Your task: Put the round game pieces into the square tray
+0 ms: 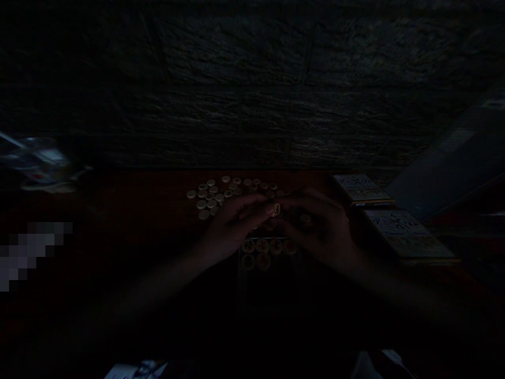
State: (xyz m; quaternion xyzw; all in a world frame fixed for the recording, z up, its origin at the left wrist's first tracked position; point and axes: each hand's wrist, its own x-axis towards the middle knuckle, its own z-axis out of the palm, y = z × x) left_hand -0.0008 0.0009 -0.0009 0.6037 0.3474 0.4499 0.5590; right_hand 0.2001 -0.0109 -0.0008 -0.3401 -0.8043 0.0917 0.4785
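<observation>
The scene is very dark. A round xiangqi piece (277, 210) with a dark character is raised on edge between my two hands. My left hand (232, 226) pinches it, the thumb tip against its side. From the right, my right hand (325, 226) closes curved fingers about the same piece; its fingertips are partly in shadow. Just below the hands, a shallow box (239, 284) holds several flat pieces in rows, among them a character-marked piece (248, 246) at the left. Behind my left hand lie loose pieces (212, 203), some plain side up.
Two flat printed boxes (408, 234) lie at the right on the dark reddish table (150, 210). A clear plastic bag or wrapper (47, 163) sits at the far left. A stone-block wall (236, 105) rises behind the table, with a grey panel (445, 152) at the right.
</observation>
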